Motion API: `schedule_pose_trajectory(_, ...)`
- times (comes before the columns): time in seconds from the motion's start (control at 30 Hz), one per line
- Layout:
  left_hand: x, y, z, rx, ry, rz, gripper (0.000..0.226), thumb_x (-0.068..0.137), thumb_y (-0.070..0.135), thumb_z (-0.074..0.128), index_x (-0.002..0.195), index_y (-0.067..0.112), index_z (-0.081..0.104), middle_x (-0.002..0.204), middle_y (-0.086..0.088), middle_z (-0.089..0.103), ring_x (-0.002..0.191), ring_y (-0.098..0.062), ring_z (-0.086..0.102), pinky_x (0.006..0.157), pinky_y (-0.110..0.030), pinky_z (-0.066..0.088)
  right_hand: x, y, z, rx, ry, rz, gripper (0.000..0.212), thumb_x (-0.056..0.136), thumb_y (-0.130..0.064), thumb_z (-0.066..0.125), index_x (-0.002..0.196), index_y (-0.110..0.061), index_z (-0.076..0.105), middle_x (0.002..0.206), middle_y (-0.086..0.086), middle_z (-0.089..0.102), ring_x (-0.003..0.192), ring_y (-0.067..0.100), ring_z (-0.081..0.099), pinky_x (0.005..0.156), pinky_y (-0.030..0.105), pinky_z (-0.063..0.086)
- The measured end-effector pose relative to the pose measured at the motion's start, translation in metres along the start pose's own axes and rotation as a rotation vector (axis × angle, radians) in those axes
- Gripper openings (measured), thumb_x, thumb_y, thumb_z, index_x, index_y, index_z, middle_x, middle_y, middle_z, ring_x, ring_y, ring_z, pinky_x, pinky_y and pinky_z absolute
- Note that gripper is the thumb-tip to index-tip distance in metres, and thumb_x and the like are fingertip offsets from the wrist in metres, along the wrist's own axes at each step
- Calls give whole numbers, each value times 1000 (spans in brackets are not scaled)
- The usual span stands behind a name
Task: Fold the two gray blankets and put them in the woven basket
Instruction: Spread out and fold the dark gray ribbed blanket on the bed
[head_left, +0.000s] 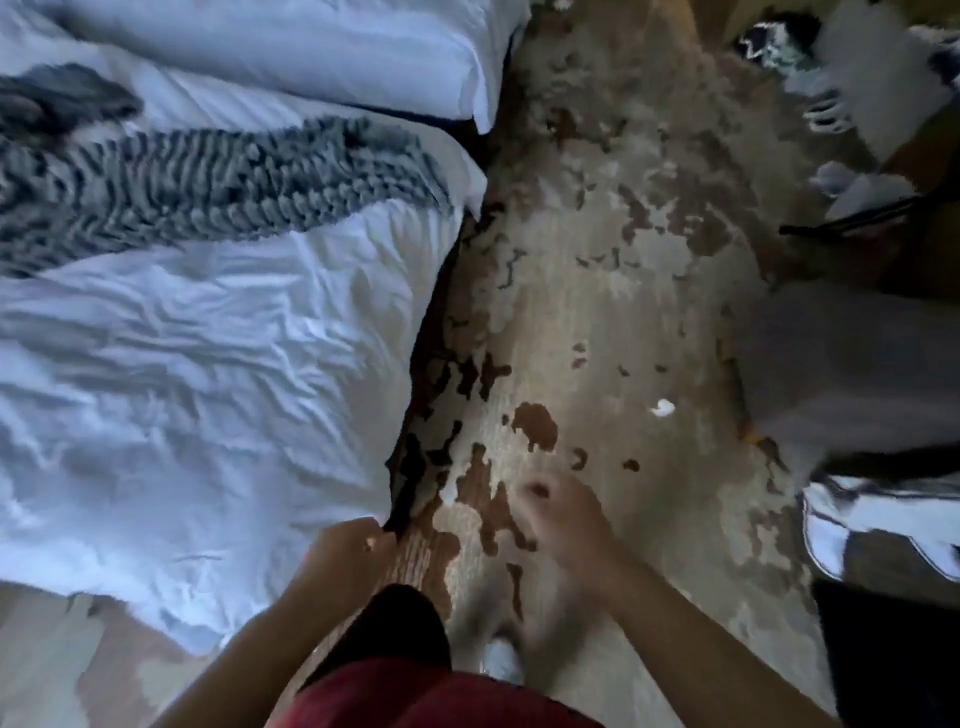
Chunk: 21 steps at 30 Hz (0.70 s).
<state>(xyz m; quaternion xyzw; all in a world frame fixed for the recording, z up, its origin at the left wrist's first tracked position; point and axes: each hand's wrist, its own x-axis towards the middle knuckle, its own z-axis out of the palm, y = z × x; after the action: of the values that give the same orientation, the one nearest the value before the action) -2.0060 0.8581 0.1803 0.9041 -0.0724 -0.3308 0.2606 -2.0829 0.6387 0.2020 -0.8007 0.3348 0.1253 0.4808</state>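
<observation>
A chunky knitted gray blanket (218, 182) lies stretched in a rumpled band across the white bed, from the left edge to the bed's right side. A second, darker gray blanket (57, 101) lies bunched at the far left above it. My left hand (353, 545) hangs by the bed's near corner with loosely curled fingers and holds nothing. My right hand (563, 519) is blurred over the carpet, fingers loosely bent, nothing in it. Both hands are well short of the blankets. No woven basket shows in this view.
The bed with a crumpled white duvet (182, 389) and white pillows (311, 47) fills the left. A beige and brown patterned carpet (623, 286) runs up the middle. At the right are a gray mass (857, 364), a white sneaker (852, 525) and scattered white items (872, 78).
</observation>
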Motion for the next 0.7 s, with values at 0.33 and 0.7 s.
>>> schedule_pose_trajectory(0.33,154,-25,-59,-194,125,-347,40,89,22,60,53,14,44,52,1,45,57,-15,44,56,-26,34,225,-129,8,-163,-156,-70,26,88,-21,55,64,-12,54,61,1,56,58,13,51,56,25,37)
schedule_pose_trajectory(0.7,425,134,-254,-262,223,-70,38,91,33,52,57,17,44,54,7,46,48,-8,43,44,-20,31,384,-176,-41,-276,-189,158,22,91,-23,56,72,-12,60,67,3,59,60,11,53,57,25,41)
